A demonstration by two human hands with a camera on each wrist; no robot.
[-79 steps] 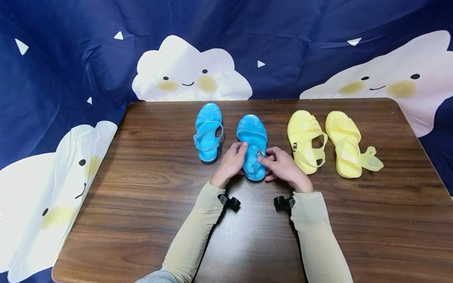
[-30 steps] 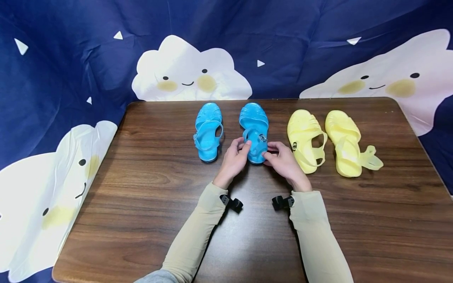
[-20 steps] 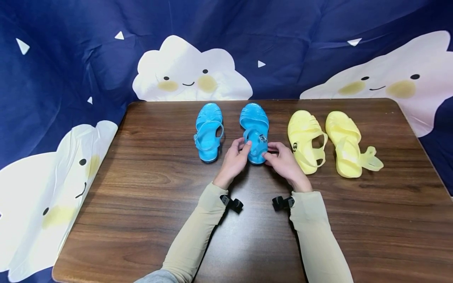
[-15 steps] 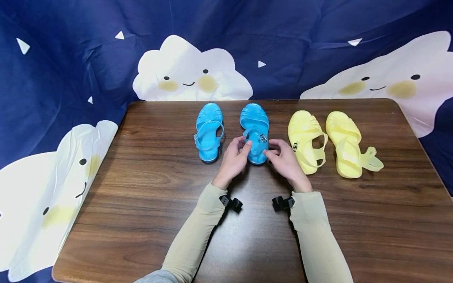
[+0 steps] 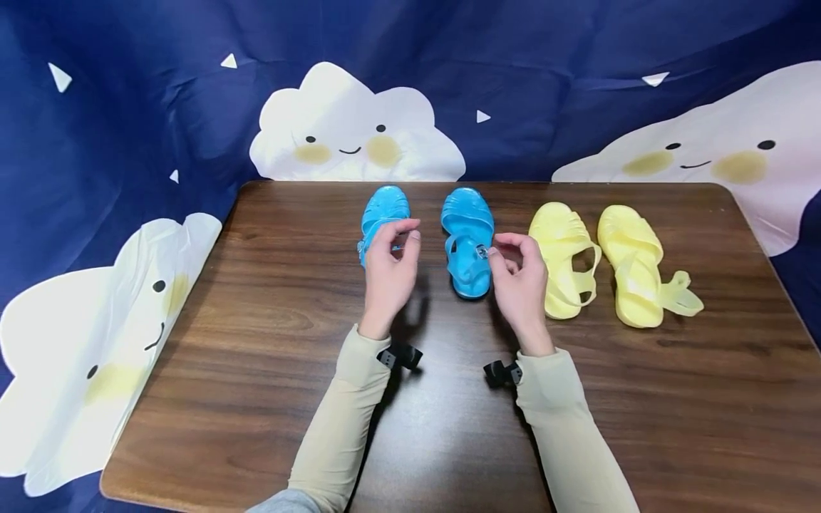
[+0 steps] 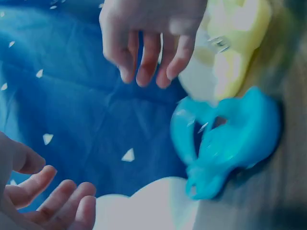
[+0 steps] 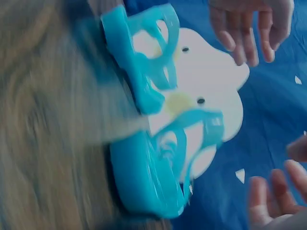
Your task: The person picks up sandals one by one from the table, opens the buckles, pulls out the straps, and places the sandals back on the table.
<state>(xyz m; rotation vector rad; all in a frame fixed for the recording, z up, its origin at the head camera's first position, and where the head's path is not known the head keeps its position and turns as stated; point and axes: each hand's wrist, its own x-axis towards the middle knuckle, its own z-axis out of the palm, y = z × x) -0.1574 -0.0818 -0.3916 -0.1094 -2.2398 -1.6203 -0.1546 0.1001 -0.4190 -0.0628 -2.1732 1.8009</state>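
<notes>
Two blue jelly sandals stand toes away near the table's far edge. The right blue sandal (image 5: 471, 214) has its strap and clear buckle lying up over the heel. Part of the left blue sandal (image 5: 385, 205) is hidden behind my left hand (image 5: 390, 281), which hovers over its heel with loosely bent fingers. My right hand (image 5: 522, 285) hangs just right of the right sandal, fingers loosely bent. In both wrist views the hands appear raised, apart from the sandals, with nothing between the fingers.
A yellow sandal (image 5: 558, 221) with its strap across the heel stands to the right. Beside it a second yellow sandal (image 5: 625, 228) has its strap splayed out sideways. The brown wooden table (image 5: 256, 356) ends at a blue cloud-printed cloth (image 5: 513, 71).
The right blue sandal was slid forward level with the left one. Both hands have since let it go; the left hand moved left and up, the right hand lifted slightly.
</notes>
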